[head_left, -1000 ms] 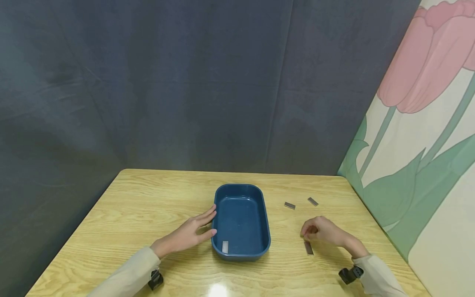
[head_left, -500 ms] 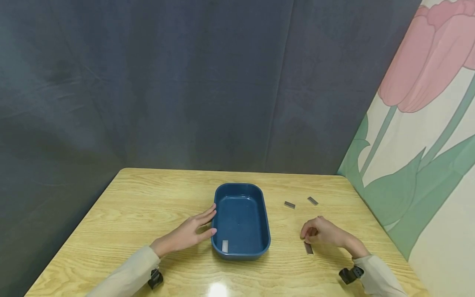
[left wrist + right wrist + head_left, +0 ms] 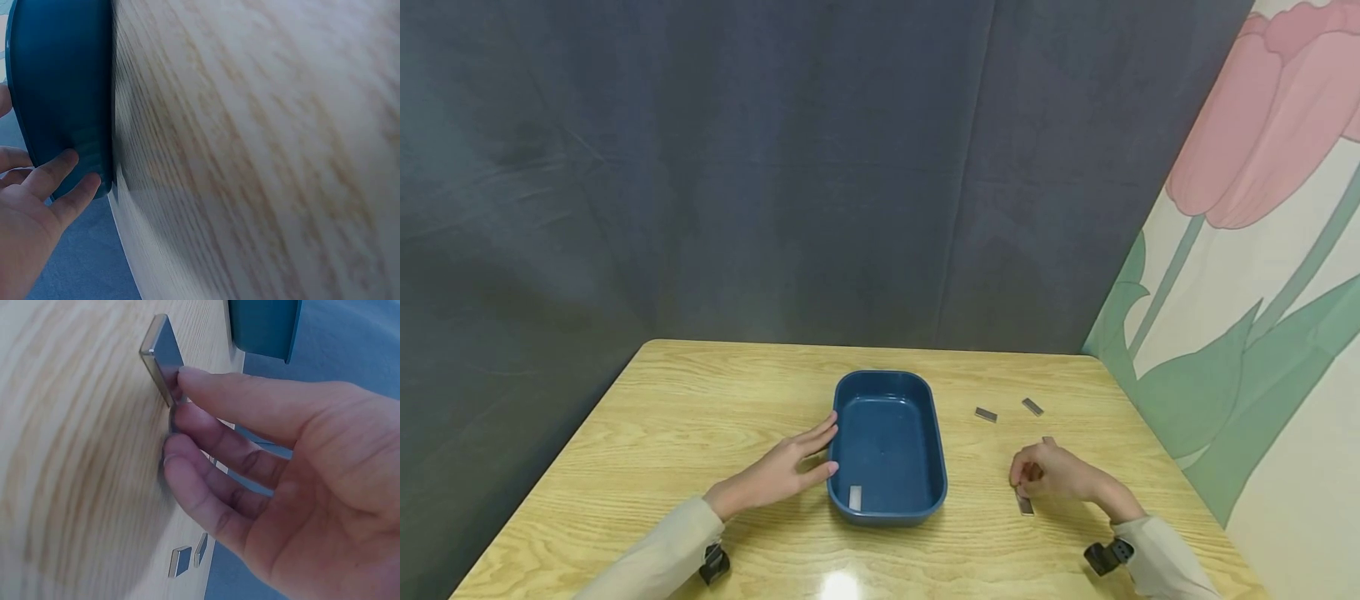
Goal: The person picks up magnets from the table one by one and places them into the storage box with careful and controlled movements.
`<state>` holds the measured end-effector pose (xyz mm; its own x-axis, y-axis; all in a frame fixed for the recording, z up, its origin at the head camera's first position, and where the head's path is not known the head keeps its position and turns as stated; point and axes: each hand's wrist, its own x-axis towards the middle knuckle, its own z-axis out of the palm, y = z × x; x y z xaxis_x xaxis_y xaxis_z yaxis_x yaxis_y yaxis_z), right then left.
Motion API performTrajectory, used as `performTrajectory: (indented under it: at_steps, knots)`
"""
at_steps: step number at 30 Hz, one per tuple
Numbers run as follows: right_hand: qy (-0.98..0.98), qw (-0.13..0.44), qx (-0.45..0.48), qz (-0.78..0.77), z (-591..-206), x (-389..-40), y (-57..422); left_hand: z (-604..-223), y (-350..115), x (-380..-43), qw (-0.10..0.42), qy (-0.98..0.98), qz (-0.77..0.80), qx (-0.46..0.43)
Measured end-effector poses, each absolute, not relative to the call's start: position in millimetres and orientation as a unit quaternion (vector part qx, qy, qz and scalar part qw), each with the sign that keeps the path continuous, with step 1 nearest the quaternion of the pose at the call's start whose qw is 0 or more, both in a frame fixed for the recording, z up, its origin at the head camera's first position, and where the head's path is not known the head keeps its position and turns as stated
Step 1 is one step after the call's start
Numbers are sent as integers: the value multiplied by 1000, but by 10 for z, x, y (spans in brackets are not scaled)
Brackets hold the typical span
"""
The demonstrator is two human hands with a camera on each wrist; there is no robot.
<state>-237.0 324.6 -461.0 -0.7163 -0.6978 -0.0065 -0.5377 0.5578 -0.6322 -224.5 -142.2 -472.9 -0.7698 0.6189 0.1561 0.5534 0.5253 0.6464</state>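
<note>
In the head view a blue plastic bin (image 3: 887, 446) stands mid-table, with a pale flat bar (image 3: 855, 497) lying in its near left corner. My left hand (image 3: 786, 471) rests spread against the bin's left side; in the left wrist view, fingertips press the outer wall (image 3: 62, 94). At the right, my right hand (image 3: 1052, 469) pinches the end of a small shiny metal block (image 3: 1025, 504) at the tabletop. The right wrist view shows the thumb on the face of this block (image 3: 164, 356) and the index fingertip at its end, the other fingers curled beside it.
Two more metal blocks, one left (image 3: 987, 414) and one right (image 3: 1032, 407), lie beyond my right hand. Another small piece (image 3: 1047, 439) peeks out behind its knuckles. A dark curtain (image 3: 820, 183) hangs behind the wooden table (image 3: 737, 375); a tulip-patterned panel (image 3: 1247, 333) borders the right.
My right hand's fingertips have shifted slightly toward me along the metal block, covering more of it. The left hand and the bin stay in place.
</note>
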Motion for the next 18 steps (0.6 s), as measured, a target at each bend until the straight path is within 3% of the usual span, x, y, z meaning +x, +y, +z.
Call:
performTrajectory:
  at_steps: [18]
  knots:
    - [855, 164, -362, -333, -4630, -2402, 3285, -4734, -1418, -2247, 51, 871, 359, 331]
